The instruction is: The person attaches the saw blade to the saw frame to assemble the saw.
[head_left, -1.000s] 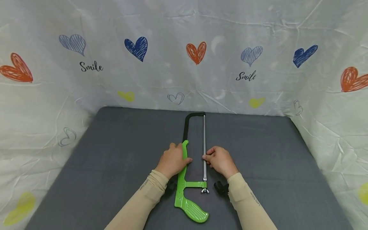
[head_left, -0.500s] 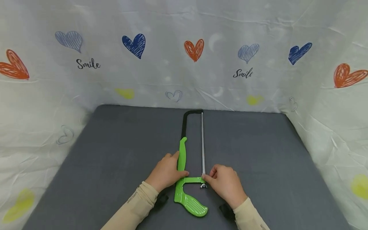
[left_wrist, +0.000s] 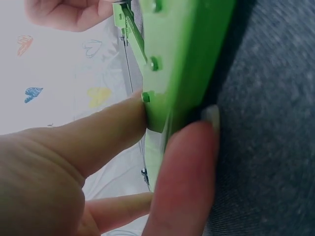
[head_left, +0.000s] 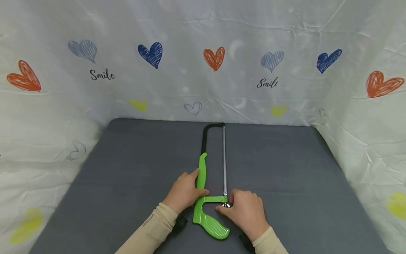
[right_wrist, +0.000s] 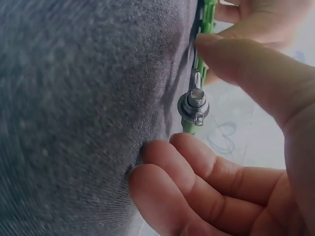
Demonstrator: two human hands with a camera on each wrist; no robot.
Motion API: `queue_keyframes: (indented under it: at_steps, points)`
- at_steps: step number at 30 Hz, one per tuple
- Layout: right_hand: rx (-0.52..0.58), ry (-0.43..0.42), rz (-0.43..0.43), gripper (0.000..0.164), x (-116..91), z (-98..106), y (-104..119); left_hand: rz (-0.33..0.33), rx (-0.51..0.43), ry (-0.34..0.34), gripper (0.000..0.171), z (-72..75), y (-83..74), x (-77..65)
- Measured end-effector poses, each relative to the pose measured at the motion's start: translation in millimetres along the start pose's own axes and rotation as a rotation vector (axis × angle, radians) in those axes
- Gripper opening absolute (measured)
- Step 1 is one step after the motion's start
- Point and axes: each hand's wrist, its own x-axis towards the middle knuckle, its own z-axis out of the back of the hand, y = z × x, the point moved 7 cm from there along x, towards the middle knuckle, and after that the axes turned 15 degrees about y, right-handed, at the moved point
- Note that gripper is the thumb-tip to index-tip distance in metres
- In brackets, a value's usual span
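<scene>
A hacksaw with a green frame [head_left: 202, 173] lies flat on the grey tabletop, its black front bow [head_left: 204, 139] pointing away. My left hand [head_left: 184, 192] holds the green frame near its crossbar, with fingers on both sides of it in the left wrist view. On the right runs the thin silver blade [head_left: 225, 162], which ends at the crossbar. Just behind that sits a metal wing nut [right_wrist: 196, 101]. My right hand [head_left: 248, 211] is around the wing nut, thumb and fingers spread apart; the right wrist view shows a gap on either side of the nut.
The grey table [head_left: 152, 151] meets a white cloth backdrop [head_left: 177, 84] printed with hearts and "Smile" at its far edge. The saw's ribbed green handle [head_left: 214, 227] points toward me, between my forearms. Dark wrist straps show by both sleeves.
My right hand has slid from the middle of the blade toward me, past the crossbar, to the wing nut. My left hand has moved down the frame, nearer the crossbar.
</scene>
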Motion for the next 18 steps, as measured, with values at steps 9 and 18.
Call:
queue_keyframes:
  at_steps: [9,18]
  points:
    - [-0.025,0.002,0.025,0.044,-0.1,-1.6,3.4,0.000,-0.011,0.001,0.090,-0.9,-2.8,2.8]
    - [0.255,0.164,0.016,0.031,2.5,-8.8,-10.7,0.003,-0.018,0.009,0.090,-2.9,-1.0,2.5]
